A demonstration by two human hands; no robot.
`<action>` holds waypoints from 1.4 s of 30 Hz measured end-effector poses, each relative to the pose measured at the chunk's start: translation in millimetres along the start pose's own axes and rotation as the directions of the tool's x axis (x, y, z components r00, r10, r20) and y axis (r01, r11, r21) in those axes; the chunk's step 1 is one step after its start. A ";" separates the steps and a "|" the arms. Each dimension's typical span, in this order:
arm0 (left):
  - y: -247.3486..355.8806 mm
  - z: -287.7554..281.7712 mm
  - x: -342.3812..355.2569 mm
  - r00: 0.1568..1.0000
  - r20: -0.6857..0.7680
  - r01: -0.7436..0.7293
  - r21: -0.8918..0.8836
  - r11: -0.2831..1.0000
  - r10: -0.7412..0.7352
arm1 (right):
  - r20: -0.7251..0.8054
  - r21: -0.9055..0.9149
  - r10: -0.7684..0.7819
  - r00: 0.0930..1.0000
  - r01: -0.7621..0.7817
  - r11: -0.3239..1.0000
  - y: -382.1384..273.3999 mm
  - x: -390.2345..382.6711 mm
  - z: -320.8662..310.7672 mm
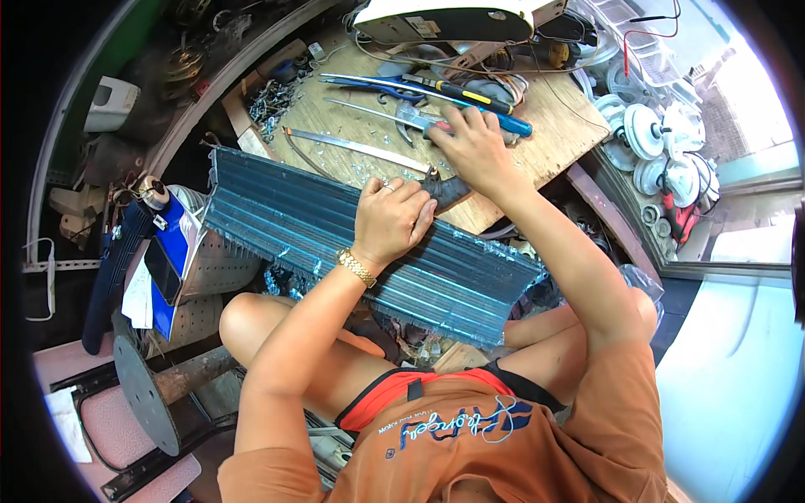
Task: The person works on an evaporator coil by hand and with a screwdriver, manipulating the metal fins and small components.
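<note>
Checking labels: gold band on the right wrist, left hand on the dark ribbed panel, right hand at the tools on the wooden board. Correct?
Wrong side: the gold band is on the left wrist, as the head view shows. The rest stands: left hand on the dark ribbed panel, right hand at the tools on the wooden board.

Strong daylight enters from the window [746,63] right of the plywood worktop [566,134], where the glare burns out to white. The worktop itself is bright, with soft shadows; the background left of it falls dim. Bluish sheen streaks the finned metal panel [449,275] below it. Fisheye distortion bows the metal rail [180,121] left of the worktop; black vignetting surrounds everything.
</note>
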State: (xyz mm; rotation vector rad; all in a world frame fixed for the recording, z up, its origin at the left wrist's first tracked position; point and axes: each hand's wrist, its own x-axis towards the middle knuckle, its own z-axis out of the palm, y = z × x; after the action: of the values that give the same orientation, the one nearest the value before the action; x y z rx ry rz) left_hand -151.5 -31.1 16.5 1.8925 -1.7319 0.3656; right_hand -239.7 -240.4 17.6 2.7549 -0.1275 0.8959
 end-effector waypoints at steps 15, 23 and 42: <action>-2.9 -2.0 -14.5 0.985 -0.157 -0.078 -0.066 0.995 0.067 | 0.132 0.302 -0.288 0.948 0.238 0.923 -16.8 -25.4 -6.2; 7.4 -7.4 -5.1 0.992 -0.008 -0.125 -0.049 0.991 0.125 | -0.187 0.771 0.585 0.789 -0.250 0.585 25.7 18.6 -64.1; 11.7 -12.6 -0.6 0.916 0.381 -0.118 -0.047 0.992 0.127 | 0.106 0.691 0.977 -0.187 -0.692 -0.208 123.9 -475.3 -117.5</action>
State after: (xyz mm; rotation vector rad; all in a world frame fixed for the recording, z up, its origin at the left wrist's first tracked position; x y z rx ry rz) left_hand -161.0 -23.8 28.8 1.9389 -2.1043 0.0143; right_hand -709.9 -326.4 -145.5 2.0157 -2.5779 2.2495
